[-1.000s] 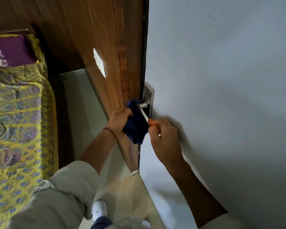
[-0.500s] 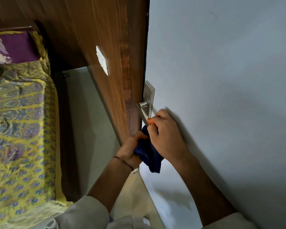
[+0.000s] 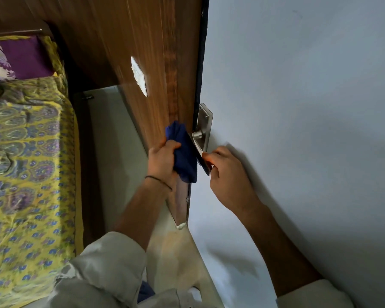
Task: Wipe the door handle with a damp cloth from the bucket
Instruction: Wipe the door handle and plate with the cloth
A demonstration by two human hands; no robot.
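Head view looks down along the edge of a pale grey door [image 3: 298, 107], with the metal door handle [image 3: 198, 143] just right of the frame's centre, fixed to a brushed steel plate [image 3: 205, 121] on the door's face. Left hand [image 3: 162, 161] is clenched around a bunched dark blue cloth [image 3: 183, 152], which lies pressed against the left side of the lever, part of it sticking up above the fist and part hanging below it. Right hand [image 3: 229, 181] sits just right of the cloth, its fingers [image 3: 209, 156] pinching the lower end of the lever; the lever tip is hidden behind them, so how firmly it is held is hard to say. A thin dark band [image 3: 158, 182] circles the left wrist, and light rolled sleeves [image 3: 111, 258] cover both arms at the bottom of the frame. No bucket or other container shows anywhere in this view. Brown wood-grain panelling [image 3: 129, 41] fills the upper middle, carrying a white switch plate [image 3: 139, 75], blurred by motion. A bed [image 3: 27, 163] with a yellow patterned cover runs down the left side of the frame, with a purple pillow [image 3: 25, 56] at the upper left. Pale floor [image 3: 111, 134] shows between the bed and the panelling.
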